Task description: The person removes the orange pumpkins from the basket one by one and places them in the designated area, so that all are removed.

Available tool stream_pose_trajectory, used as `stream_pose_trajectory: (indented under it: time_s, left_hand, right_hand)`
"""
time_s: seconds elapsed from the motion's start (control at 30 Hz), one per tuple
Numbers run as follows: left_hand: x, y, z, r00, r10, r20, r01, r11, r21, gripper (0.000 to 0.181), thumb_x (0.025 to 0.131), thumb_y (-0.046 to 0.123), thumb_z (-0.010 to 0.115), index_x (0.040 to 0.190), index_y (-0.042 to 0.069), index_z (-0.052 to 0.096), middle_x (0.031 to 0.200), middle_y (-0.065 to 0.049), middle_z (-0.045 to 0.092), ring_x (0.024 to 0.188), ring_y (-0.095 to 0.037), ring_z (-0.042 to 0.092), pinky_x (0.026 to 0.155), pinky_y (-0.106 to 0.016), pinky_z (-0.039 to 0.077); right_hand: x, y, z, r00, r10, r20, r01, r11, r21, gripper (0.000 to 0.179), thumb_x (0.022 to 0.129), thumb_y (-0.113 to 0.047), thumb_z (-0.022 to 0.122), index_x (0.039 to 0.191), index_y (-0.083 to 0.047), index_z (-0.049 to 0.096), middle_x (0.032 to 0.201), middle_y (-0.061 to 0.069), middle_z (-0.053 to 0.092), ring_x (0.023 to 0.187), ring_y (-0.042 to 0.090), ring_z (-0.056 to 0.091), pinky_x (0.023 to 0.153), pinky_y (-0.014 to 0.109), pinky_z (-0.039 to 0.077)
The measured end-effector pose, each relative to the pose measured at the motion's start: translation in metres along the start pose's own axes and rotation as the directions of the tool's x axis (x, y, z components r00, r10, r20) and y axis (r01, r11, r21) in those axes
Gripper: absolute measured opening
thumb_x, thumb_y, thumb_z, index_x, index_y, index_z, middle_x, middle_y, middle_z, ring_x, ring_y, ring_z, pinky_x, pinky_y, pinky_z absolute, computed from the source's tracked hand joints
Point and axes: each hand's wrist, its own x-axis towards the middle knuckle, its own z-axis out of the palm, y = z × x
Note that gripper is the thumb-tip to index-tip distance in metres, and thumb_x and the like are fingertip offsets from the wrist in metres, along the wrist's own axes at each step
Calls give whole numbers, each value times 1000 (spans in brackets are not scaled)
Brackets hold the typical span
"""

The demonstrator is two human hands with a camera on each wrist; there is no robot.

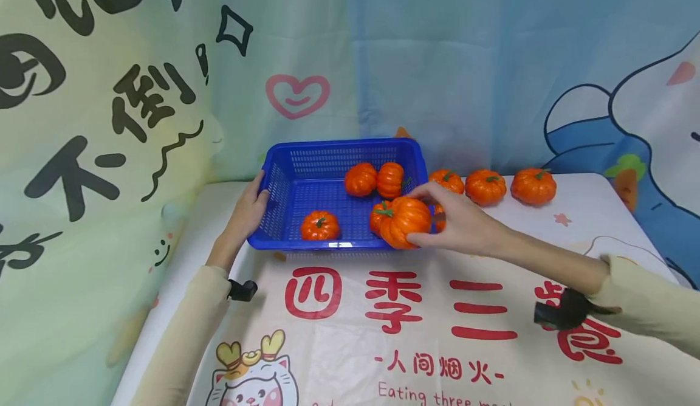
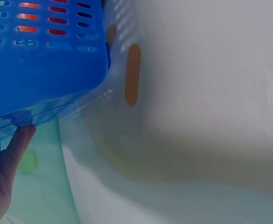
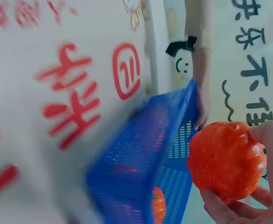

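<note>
My right hand (image 1: 459, 220) grips a small orange toy pumpkin (image 1: 407, 222) with a green stem, thumb on one side and fingers on the other. The pumpkin is over the front right part of a blue plastic basket (image 1: 344, 245). In the right wrist view the held pumpkin (image 3: 227, 161) shows large beside the basket wall (image 3: 127, 163). My left hand (image 1: 251, 208) holds the basket's left side, its fingers (image 2: 19, 144) against the outer wall in the left wrist view. Inside the basket lie several pumpkins, including one at front left (image 1: 319, 226) and one at back right (image 1: 360, 180).
Right of the basket, a row of pumpkins stands along the table's back: one near the basket (image 1: 446, 179), a middle one (image 1: 485, 188) and a far one (image 1: 533, 187). Another pumpkin is partly hidden behind my right hand. A printed cloth (image 1: 350, 345) covers the table; a curtain (image 1: 426, 78) hangs behind.
</note>
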Motion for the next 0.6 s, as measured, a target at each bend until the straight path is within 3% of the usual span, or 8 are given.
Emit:
stream_pose_trajectory:
  time_s: [0.13, 0.23, 0.43, 0.6]
  left_hand:
    - [-1, 0, -2, 1000, -6, 7, 6, 1000, -6, 58, 104, 19, 30, 157, 8, 10, 162, -19, 15, 150, -38, 15, 123, -54, 14]
    - [-2, 1, -3, 1000, -4, 12, 4, 1000, -11, 58, 104, 19, 29, 157, 8, 9, 162, -20, 15, 150, -39, 14, 122, -55, 14]
    - [-4, 2, -4, 1000, -12, 14, 12, 1000, -7, 58, 104, 19, 30, 157, 8, 9, 162, -19, 14, 150, -39, 14, 123, -55, 14]
    - [-4, 2, -4, 1000, -10, 18, 10, 1000, -3, 58, 104, 19, 29, 157, 9, 9, 162, -20, 14, 150, -39, 14, 123, -55, 14]
  right_hand:
    - [-49, 8, -2, 997, 48, -54, -45, 998, 46, 61, 79, -25, 80, 127, -9, 46, 124, 10, 58, 114, 29, 58, 83, 38, 60]
    - [-73, 14, -3, 991, 105, -81, -98, 991, 89, 61, 79, -22, 80, 125, -7, 43, 123, 11, 56, 114, 33, 57, 80, 35, 61]
    - [-102, 30, -7, 971, 199, -132, -187, 977, 100, 62, 81, -21, 78, 127, -4, 40, 131, 17, 52, 118, 40, 54, 80, 43, 60]
    - [-116, 53, -13, 951, 237, -197, -227, 971, 74, 64, 81, -18, 78, 127, -2, 37, 136, 22, 48, 118, 43, 50, 79, 47, 59]
